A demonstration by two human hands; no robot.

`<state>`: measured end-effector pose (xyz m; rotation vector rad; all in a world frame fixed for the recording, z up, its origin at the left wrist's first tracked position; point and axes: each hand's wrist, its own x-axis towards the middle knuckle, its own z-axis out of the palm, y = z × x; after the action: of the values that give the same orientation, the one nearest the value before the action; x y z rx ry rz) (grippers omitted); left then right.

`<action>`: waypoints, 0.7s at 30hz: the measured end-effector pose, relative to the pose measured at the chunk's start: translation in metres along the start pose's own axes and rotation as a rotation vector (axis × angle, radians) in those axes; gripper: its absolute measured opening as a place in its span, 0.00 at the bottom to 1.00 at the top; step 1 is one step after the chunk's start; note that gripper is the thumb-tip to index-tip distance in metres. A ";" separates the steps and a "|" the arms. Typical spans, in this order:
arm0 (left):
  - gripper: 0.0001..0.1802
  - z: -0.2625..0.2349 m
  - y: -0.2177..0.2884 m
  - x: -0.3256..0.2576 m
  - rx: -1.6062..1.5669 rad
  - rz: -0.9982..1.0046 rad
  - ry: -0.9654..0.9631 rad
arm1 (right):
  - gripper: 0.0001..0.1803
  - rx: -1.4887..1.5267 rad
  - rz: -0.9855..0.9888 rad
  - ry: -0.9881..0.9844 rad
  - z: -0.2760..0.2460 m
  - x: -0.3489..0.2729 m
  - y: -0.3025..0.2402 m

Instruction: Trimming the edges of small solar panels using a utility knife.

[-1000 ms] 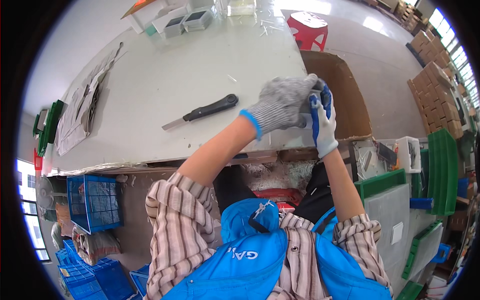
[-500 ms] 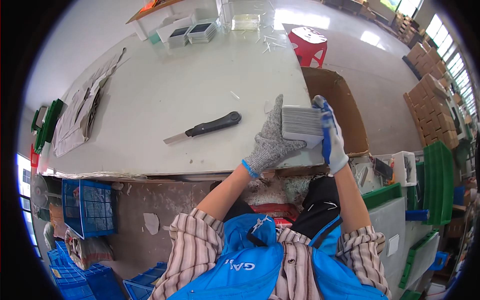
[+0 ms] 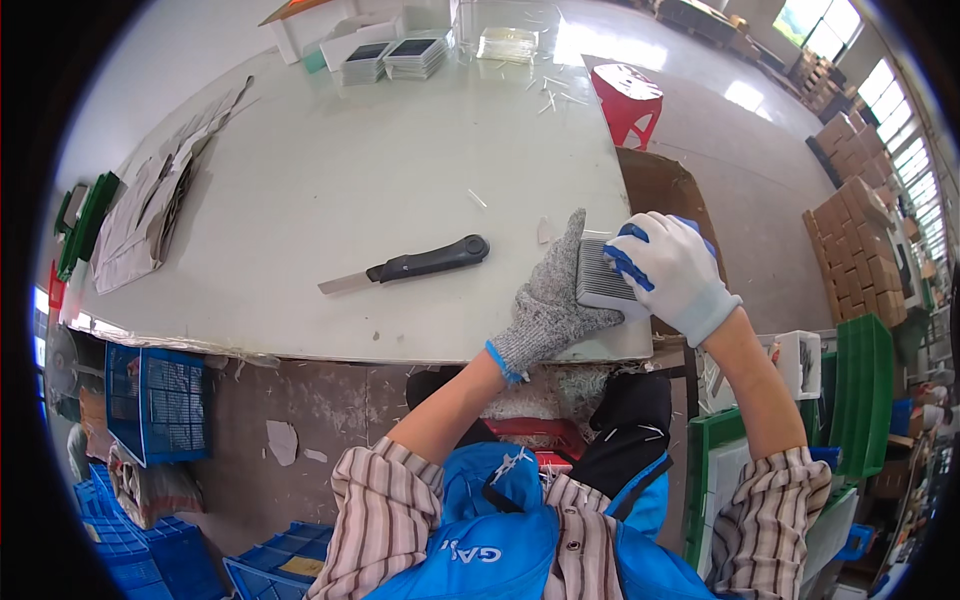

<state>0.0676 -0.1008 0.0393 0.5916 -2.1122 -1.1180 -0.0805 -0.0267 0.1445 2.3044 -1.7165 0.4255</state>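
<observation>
One left hand [image 3: 548, 308] in a grey knit glove, close to the near right corner of the table [image 3: 340, 180]. Coming in from below, with fingers pointing away and thumb out to the right, in a shape like an L. Grip open wide, with a stack [image 3: 600, 285] of thin, flat, pale pieces in the bend, touching both fingers and thumb.

One right hand [image 3: 672, 268] in a white glove with blue on the fingers, coming in from the lower right. Back of the hand up, wrist turned in to the left, fingers bent over the right part of the stack. Cannot tell if this grip is closed tight or just resting there.

Both arms bare up to striped sleeves [image 3: 388, 505], pushed back near the elbows.

To the left of the hands, well apart from them, a knife [image 3: 430, 262] with a black handle, flat on the table, blade to the left.

Hard to see: the right end of the stack, under the right hand. Also out of sight: the right palm. Cannot tell if the stack touches the table below. Partly covered by the right hand: a brown cardboard box [image 3: 665, 185] past the table's edge. Cut off by the dark rim, low on the left: blue crates [image 3: 165, 560].
</observation>
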 end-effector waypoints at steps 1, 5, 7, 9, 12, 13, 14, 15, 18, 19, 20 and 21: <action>0.66 0.000 -0.001 0.000 -0.024 0.003 0.000 | 0.12 0.003 0.000 -0.004 0.002 0.003 -0.003; 0.68 -0.004 0.002 0.002 -0.086 -0.024 -0.069 | 0.14 -0.149 0.046 -0.131 -0.004 0.008 -0.005; 0.68 -0.007 0.005 0.000 0.001 -0.069 -0.071 | 0.15 -0.219 0.210 -0.041 -0.004 0.005 0.008; 0.67 -0.005 0.005 0.000 0.014 -0.043 -0.037 | 0.16 -0.219 0.430 0.166 -0.003 -0.002 0.029; 0.67 -0.004 0.004 -0.002 0.064 -0.020 0.010 | 0.18 0.019 0.295 0.196 -0.010 -0.010 0.023; 0.67 -0.004 0.004 -0.003 0.097 -0.016 0.015 | 0.19 0.163 0.231 0.118 -0.014 -0.010 0.013; 0.67 -0.004 0.002 -0.003 0.097 -0.019 0.013 | 0.16 0.135 0.202 0.069 -0.012 -0.008 0.005; 0.67 -0.006 0.002 -0.001 0.014 -0.028 -0.013 | 0.15 0.106 0.111 0.071 -0.011 -0.005 0.002; 0.67 -0.006 0.002 0.000 -0.041 -0.030 -0.042 | 0.15 0.057 0.018 0.030 -0.009 0.002 0.001; 0.67 -0.006 0.001 0.000 -0.012 -0.021 -0.045 | 0.13 0.035 -0.004 -0.005 -0.009 0.004 0.001; 0.67 -0.005 -0.001 0.000 -0.010 -0.025 -0.042 | 0.12 0.013 -0.026 -0.039 -0.008 0.006 0.002; 0.67 -0.004 -0.001 0.001 0.007 -0.018 -0.040 | 0.12 0.015 -0.028 -0.039 -0.007 0.007 0.002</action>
<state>0.0700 -0.1033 0.0405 0.5976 -2.1495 -1.1410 -0.0814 -0.0315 0.1537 2.3593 -1.7017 0.3919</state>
